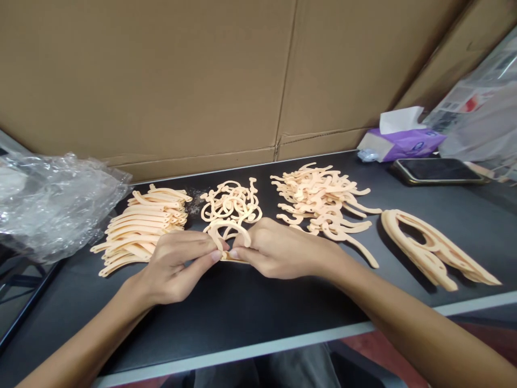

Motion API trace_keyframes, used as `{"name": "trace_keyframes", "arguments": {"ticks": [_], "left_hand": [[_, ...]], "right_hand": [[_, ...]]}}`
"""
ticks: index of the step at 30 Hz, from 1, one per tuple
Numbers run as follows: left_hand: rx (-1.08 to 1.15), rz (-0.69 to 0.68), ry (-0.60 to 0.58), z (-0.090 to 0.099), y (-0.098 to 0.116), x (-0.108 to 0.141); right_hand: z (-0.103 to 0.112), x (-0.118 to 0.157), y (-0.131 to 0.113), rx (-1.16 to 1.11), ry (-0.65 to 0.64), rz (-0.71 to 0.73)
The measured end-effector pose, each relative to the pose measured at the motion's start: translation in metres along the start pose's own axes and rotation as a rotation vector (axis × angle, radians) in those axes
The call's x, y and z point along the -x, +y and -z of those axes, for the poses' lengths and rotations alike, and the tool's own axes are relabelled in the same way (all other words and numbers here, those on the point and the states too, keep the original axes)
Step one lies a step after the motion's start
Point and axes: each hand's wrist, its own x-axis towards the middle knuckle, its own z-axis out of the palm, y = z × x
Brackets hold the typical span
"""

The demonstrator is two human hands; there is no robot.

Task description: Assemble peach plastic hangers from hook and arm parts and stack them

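My left hand (181,267) is closed, with thumb and fingertips pinching the near end of a beige curved plastic hook (231,224). Opposite it, my right hand (278,249) is closed too, its thumb and finger gripping a slim beige plastic piece (238,261) under the hook. The two parts meet between my fingertips, and the fingers hide most of the joint. Just beyond my hands lies a loose pile of similar hooks (230,199). Long, slightly bent plastic arms (139,223) are stacked by my left hand. Wavy plastic arms (319,196) lie heaped past my right hand.
Larger joined beige pieces, like folded hangers (432,245), lie stacked at the right. Behind them are a phone (440,170) and a purple tissue pack (407,141). Crumpled clear plastic (60,199) sits at the left. Cardboard (181,81) stands along the black table's (242,318) back edge.
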Motion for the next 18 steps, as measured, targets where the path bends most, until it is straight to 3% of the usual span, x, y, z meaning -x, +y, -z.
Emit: {"name": "trace_keyframes", "arguments": {"ticks": [3, 18], "left_hand": [[0.034, -0.02, -0.044, -0.0012, -0.0001, -0.0005], [0.135, -0.081, 0.027, -0.0008, 0.0009, -0.0019]], "right_hand": [[-0.0016, -0.0001, 0.0017, -0.001, -0.012, -0.019], [0.0031, 0.0, 0.0044, -0.082, 0.017, -0.024]]}}
